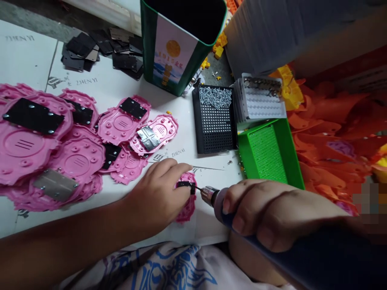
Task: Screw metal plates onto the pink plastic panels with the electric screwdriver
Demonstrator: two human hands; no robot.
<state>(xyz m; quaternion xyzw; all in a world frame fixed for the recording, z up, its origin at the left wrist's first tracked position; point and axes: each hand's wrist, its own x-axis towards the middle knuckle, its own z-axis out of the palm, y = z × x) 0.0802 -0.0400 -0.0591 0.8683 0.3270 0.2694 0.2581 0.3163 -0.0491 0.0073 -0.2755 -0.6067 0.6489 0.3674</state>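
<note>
Two hands: both at work low over the bench, near each other.
Left hand [165, 187]: partly closed, its fingers curved over a pink plastic shell with a wavy edge [186, 211], its thumb lying by the black rectangular plate [191, 186] on that shell.
Pink shell: on the bench, in front of the person, partly hidden beneath the left hand.
Right hand [266, 209]: closed firmly around a dark blue electric screwdriver with a metal chuck [320, 253].
Screwdriver bit: thin, aimed leftward at the right end of the black plate; contact with a screw is too small to tell.
White printed bench [27, 60]: carries a heap of pink shells with plates [80, 161] at left, and loose black plates [83, 46] behind them.
Tall green container [169, 60]: upright beyond the shells, open at the top.
Black perforated tray [214, 143]: silver screws [215, 97] piled at its far end, more seated in rows of holes.
Bright green tray [293, 157]: just right of the black one.
Orange plastic pieces [320, 129]: heaped at far right.
</note>
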